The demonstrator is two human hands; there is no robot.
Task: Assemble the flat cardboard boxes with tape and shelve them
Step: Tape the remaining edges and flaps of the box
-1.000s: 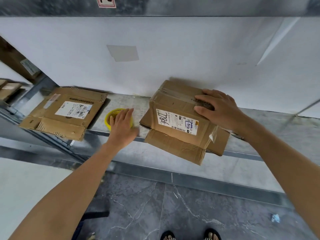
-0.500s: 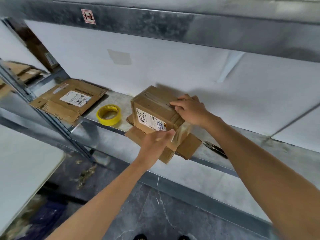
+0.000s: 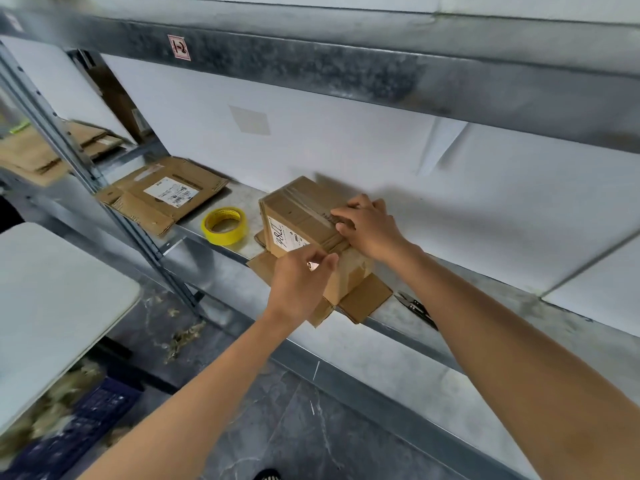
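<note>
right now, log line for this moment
left hand: pinches clear tape on brown cardboard box | right hand: presses box top | yellow tape roll: idle

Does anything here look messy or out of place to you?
Yes. The taped box sits on splayed lower flaps that poke past the edge of the shelf, so it looks unfinished. Loose scraps also litter the floor below.

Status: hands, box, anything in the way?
Right hand presses box top; left hand pinches its near edge. Box on shelf, bottom flaps splayed. Tape roll, scissors beside it, not blocking.
</note>
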